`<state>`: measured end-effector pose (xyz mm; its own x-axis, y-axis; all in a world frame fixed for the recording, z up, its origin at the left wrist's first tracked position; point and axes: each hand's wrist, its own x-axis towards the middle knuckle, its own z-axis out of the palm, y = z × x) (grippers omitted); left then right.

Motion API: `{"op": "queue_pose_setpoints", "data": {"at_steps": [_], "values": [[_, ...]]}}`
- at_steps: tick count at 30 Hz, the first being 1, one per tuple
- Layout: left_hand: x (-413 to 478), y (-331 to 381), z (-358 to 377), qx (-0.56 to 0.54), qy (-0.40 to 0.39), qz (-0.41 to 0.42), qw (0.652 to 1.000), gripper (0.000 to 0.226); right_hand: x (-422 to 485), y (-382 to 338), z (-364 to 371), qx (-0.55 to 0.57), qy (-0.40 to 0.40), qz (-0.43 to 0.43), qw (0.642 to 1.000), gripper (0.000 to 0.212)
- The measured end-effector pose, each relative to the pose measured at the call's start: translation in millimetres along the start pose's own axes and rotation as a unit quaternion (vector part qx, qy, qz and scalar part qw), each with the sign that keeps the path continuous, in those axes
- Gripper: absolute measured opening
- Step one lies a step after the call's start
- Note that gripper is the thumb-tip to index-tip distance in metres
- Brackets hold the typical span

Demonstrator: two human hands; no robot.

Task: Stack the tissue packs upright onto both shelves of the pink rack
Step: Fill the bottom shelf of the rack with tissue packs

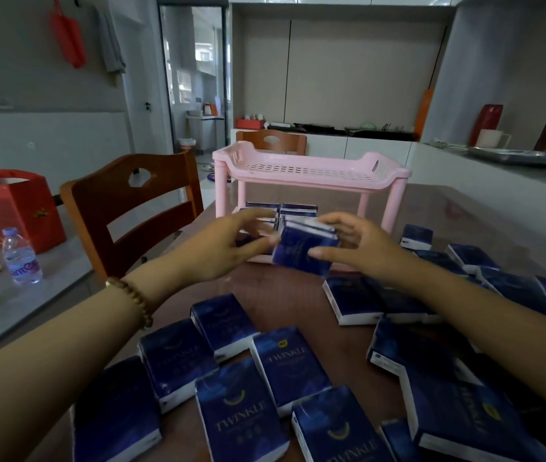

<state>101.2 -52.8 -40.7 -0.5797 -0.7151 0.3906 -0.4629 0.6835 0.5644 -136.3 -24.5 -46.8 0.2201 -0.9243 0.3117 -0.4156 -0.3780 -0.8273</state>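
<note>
The slatted top shelf of the pink plastic rack (308,170) is lying bare; the lower shelf's left front is being blocked by upright dark-blue tissue packs (281,210).

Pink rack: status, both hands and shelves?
Right hand grips a tissue pack, left hand touching it. Pink rack: top shelf bare, a few packs below. Nothing blocking.

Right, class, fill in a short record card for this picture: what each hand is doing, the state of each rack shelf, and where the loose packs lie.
left hand: reaching toward the rack's lower shelf, fingers near the held pack, grip unclear
right hand: holding a blue tissue pack in front of the lower shelf
top shelf: bare, no packs on it
lower shelf: a few packs already standing inside
loose packs: many lying flat on the brown table
pink rack: stands on the table's far side
</note>
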Motion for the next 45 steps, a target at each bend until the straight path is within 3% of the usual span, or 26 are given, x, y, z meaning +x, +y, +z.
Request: {"op": "queue_pose_setpoints", "data": {"at_steps": [3, 8, 11, 15, 19, 27, 31, 34, 37, 40, 43, 45], "values": [[5, -11, 10, 0.129, 0.073, -0.014, 0.989, 0.057, 13, 4, -18, -0.053, 0.065, 0.009, 0.996, 0.043], [2, -36, 27, 0.226, -0.007, -0.047, 0.973, 0.072, 29, 20, -18, -0.096, 0.095, 0.028, 0.99, 0.043], [0, -45, 28, 0.23, -0.011, -0.047, 0.972, 0.091, 40, 28, -13, -0.13, 0.094, 0.031, 0.987, 0.05], [1, -42, 30, 0.233, -0.01, -0.052, 0.971, 0.079, 49, 42, -6, -0.162, 0.09, 0.026, 0.982, 0.056], [0, -45, 30, 0.221, -0.006, -0.051, 0.974, 0.092, 55, 52, 8, -0.142, 0.097, 0.023, 0.985, 0.055], [1, -44, 30, 0.224, -0.012, -0.054, 0.973, 0.094, 55, 58, 7, -0.181, 0.109, 0.006, 0.977, 0.053], [0, -45, 27, 0.209, -0.018, -0.055, 0.976, 0.098, 50, 48, 1, -0.171, 0.089, 0.043, 0.98, 0.056], [0, -36, 24, 0.203, -0.011, -0.046, 0.978, 0.085, 31, 21, -9, -0.116, 0.065, 0.052, 0.99, 0.049], [3, -16, 16, 0.199, 0.01, -0.035, 0.979, 0.065, -2, -6, -25, -0.074, -0.022, 0.062, 0.995, 0.033], [7, 6, 11, 0.168, 0.019, -0.014, 0.986, 0.059, -31, -13, -44, -0.081, -0.047, 0.066, 0.993, 0.029], [14, 32, 14, 0.133, -0.019, -0.013, 0.991, 0.049, -49, -4, -67, -0.109, -0.029, 0.096, 0.989, 0.03], [21, 47, 24, 0.126, -0.084, -0.02, 0.988, 0.04, -58, 3, -80, -0.149, -0.037, 0.108, 0.982, 0.034]]}}
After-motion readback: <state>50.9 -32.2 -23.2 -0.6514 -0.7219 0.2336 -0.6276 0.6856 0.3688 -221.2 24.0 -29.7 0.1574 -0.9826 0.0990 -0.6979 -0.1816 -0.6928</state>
